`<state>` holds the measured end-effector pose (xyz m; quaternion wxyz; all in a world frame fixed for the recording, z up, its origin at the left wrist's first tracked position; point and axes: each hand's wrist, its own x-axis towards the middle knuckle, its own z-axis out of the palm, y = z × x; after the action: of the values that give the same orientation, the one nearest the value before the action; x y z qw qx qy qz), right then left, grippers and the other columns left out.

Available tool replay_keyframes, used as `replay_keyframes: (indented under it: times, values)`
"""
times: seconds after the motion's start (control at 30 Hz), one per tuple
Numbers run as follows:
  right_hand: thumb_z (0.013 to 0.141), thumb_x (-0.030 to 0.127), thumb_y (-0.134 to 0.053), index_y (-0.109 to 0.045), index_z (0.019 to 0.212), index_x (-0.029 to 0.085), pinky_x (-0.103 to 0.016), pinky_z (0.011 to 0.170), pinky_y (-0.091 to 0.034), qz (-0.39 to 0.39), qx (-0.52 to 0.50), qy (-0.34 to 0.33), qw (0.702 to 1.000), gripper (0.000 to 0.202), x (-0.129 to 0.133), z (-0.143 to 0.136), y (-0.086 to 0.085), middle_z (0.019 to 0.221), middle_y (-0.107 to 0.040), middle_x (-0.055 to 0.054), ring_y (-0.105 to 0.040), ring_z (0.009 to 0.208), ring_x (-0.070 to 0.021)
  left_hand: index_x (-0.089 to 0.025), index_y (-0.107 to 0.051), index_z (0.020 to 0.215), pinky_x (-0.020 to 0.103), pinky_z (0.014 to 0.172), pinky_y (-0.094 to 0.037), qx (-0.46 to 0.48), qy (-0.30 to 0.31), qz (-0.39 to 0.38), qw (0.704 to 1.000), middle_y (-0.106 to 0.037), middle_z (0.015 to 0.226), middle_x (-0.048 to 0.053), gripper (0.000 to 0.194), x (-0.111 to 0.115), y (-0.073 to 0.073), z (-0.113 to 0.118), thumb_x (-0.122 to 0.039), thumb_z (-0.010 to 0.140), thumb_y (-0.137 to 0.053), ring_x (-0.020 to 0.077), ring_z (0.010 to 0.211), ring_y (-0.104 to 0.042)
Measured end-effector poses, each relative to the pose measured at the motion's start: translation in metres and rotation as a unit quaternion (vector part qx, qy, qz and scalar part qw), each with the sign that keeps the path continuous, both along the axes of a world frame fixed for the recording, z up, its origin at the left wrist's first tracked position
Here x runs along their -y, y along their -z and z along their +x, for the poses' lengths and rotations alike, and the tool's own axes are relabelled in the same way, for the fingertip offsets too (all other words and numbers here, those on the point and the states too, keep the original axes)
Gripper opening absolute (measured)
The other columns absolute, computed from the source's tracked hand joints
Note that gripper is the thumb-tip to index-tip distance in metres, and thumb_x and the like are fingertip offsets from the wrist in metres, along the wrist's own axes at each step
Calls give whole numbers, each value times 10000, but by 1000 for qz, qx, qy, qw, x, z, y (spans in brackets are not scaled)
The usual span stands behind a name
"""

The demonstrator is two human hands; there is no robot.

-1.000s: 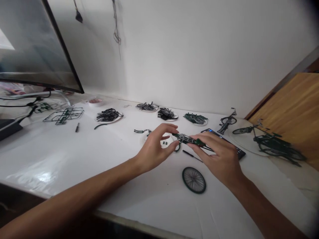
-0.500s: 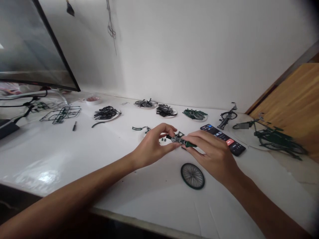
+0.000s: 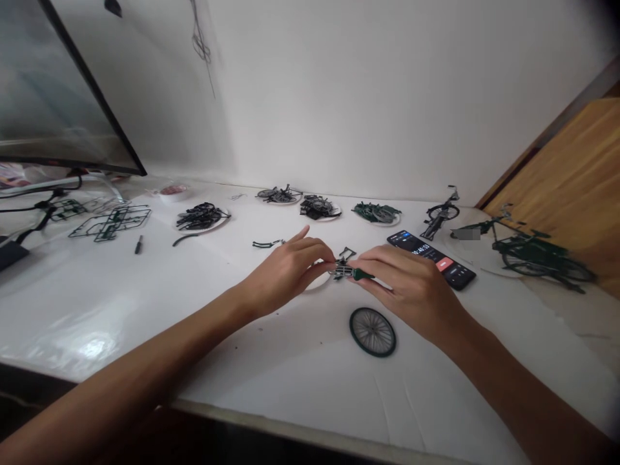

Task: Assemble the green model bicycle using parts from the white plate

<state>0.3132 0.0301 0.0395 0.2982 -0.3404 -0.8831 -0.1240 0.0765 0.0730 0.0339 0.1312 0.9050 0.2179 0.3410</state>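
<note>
Between my two hands is a small model bicycle frame, grey rack bars in the middle and a green piece at its right end. My right hand pinches it from the right, near the green piece. At its left end, my left hand closes thumb and fingers on the frame. A loose model wheel with a dark green tyre lies flat on the white table below my hands. Green handlebar-like parts lie just beyond my left hand, beside a white plate mostly hidden by it.
Several plates of black and green model parts line the wall. A phone lies by my right hand, with assembled model bicycles beyond. Green sprue frames, a small screwdriver and a monitor are on the left.
My left hand has shifted its hold to the left end of the frame, with its index finger now raised. The view has tilted slightly, so everything sits a little higher and further left.
</note>
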Motion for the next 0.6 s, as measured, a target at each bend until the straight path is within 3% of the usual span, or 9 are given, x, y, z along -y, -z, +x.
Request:
replay_keyframes:
  times: [0.17, 0.3, 0.4, 0.6]
  values:
    - [927, 127, -613, -679, 1035, 177, -356, 775, -543, 11, 7, 16, 1000, 136, 1, -1, -2, 955, -706, -76, -663, 883, -210, -176, -622, 990, 515, 1221, -271, 12, -30, 5, 999, -685, 994, 31, 130, 3, 1, 2, -217, 1016, -502, 143, 904, -636]
    - [901, 99, -635, -689, 1029, 182, -374, 778, -545, 36, 9, 35, 999, 162, 2, -4, -2, 932, -713, -76, -662, 869, -219, -188, -624, 937, 434, 1020, -474, 61, -61, -105, 991, -669, 982, 43, 112, 4, 2, 5, -274, 986, -571, 170, 893, -618]
    - [901, 86, -627, -697, 1026, 170, -380, 787, -545, 53, 12, 46, 997, 166, 2, -6, -1, 919, -710, -81, -660, 865, -222, -187, -627, 899, 356, 886, -513, 98, -71, -178, 977, -658, 1025, 57, 130, 4, 3, 6, -305, 952, -623, 185, 942, -622]
    - [890, 84, -643, -698, 1031, 142, -377, 780, -545, 60, 16, 46, 997, 161, 2, -4, 1, 918, -702, -84, -656, 854, -220, -192, -652, 894, 368, 926, -497, 66, -55, -245, 966, -616, 1212, 67, 183, 1, 4, 5, -373, 914, -665, 203, 1066, -617]
